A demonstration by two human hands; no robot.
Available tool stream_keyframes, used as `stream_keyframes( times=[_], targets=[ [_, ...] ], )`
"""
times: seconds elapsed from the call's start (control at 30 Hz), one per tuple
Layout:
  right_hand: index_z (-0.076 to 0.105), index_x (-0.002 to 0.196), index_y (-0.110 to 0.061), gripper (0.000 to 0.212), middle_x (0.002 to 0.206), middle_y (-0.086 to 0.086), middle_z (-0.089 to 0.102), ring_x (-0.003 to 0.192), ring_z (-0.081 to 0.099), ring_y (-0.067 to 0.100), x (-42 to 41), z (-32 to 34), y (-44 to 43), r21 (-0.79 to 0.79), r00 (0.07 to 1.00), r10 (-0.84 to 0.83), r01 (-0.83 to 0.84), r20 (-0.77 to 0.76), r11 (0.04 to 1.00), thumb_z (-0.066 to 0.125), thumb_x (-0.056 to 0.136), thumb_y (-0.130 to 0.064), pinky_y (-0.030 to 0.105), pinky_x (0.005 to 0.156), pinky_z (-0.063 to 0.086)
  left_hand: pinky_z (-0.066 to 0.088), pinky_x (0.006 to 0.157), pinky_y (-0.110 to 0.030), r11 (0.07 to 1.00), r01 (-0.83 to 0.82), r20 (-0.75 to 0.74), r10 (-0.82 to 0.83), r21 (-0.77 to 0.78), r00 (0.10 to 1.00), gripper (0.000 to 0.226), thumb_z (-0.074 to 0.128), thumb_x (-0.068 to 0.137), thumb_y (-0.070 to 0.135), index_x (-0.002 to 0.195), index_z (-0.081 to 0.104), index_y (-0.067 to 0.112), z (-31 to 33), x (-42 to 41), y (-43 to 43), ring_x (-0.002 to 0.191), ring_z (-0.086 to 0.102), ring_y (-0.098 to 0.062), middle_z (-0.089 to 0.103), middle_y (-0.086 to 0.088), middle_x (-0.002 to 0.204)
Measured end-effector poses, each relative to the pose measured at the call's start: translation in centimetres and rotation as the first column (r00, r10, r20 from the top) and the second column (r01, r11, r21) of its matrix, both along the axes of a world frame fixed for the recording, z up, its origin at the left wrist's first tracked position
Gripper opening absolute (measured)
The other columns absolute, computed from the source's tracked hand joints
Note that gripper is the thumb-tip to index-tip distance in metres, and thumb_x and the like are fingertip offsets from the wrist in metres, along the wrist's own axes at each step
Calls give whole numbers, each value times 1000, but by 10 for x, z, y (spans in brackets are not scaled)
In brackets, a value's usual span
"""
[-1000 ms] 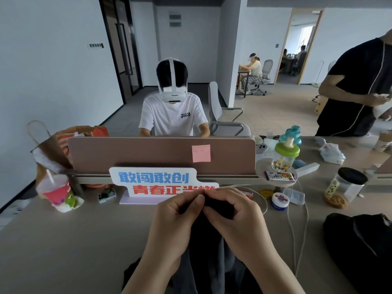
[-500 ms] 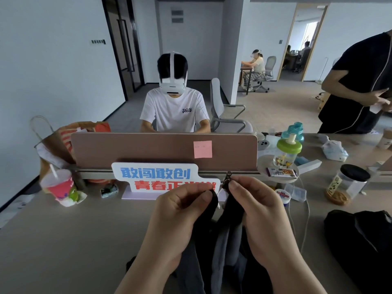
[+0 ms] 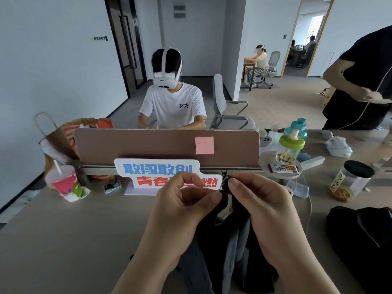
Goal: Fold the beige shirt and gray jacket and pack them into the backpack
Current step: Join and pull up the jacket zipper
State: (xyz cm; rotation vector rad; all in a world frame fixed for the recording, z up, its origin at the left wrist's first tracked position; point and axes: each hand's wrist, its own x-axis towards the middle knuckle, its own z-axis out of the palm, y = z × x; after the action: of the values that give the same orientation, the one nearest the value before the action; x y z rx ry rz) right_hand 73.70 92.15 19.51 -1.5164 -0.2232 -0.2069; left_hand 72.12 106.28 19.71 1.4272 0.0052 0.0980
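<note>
I am holding the jacket up over the counter, close to my chest. My left hand is pinching the dark front edge between thumb and forefinger; my right hand is pinching the opposite edge, its grip clenched just under the zipper pull. The two hands are nearly touching. The backpack is lying on the counter to my right, apart from the jacket.

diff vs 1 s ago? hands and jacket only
The hands parted: the left hand and right hand, pinched together a second ago, now each hold one front edge of the gray jacket, spreading its top open. A zipper pull now shows by the right fingers. The backpack stayed put.
</note>
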Motion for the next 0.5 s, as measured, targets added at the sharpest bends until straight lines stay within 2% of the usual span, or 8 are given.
stream_keyframes(
  times=[0.1, 0.2, 0.3, 0.33, 0.4, 0.5],
  targets=[
    [75, 77, -18, 19, 74, 0, 75, 71, 69, 8, 0, -1, -2, -3, 1000, 21, -21, -22, 1000, 64, 86, -5, 19, 67, 53, 54, 70, -29, 1000, 0, -10, 0, -21, 1000, 25, 70, 76, -1, 78, 48, 11, 0, 0, 0, 76, 72, -25, 75, -13, 81],
    [75, 82, -19, 7, 77, 3, 75, 74, 70, 13, 1, -1, -3, -5, 998, 55, -55, -40, 998, 69, 80, -17, 26, 71, 54, 55, 65, -24, 999, -12, -13, 12, -44, 1000, 29, 67, 78, -5, 76, 42, 10, 0, 0, 0, 74, 73, -25, 75, -15, 80],
    [75, 83, -21, 11, 79, 3, 76, 75, 70, 14, 1, -2, -3, -10, 997, 66, -67, -49, 998, 66, 77, -21, 29, 73, 54, 54, 63, -23, 999, -12, -11, 11, -39, 1000, 32, 67, 78, -4, 75, 39, 10, -1, 0, 1, 74, 73, -24, 75, -15, 80],
    [75, 83, -21, 8, 78, 3, 76, 75, 70, 13, 1, -1, -3, -5, 996, 68, -68, -52, 998, 68, 80, -17, 28, 72, 55, 54, 63, -22, 999, -13, -8, 13, -41, 1000, 32, 67, 79, -5, 75, 39, 10, -2, 0, 1, 73, 72, -23, 75, -15, 80],
    [75, 80, -19, 17, 73, 1, 75, 68, 67, 7, 1, -2, -4, 5, 998, 47, -47, -51, 999, 65, 86, -7, 20, 65, 51, 53, 62, -21, 999, -23, -2, 23, -44, 1000, 32, 66, 79, -5, 74, 38, 10, -3, 0, 1, 72, 72, -22, 75, -14, 79],
    [75, 78, -19, 22, 70, -1, 73, 63, 63, 3, 1, -2, -4, -19, 998, 35, -36, -43, 999, 62, 87, -4, 14, 62, 47, 54, 63, -21, 999, -35, -2, 35, -23, 999, 32, 67, 80, -2, 74, 38, 10, -2, 0, 3, 73, 72, -20, 75, -13, 79]
  ],
)
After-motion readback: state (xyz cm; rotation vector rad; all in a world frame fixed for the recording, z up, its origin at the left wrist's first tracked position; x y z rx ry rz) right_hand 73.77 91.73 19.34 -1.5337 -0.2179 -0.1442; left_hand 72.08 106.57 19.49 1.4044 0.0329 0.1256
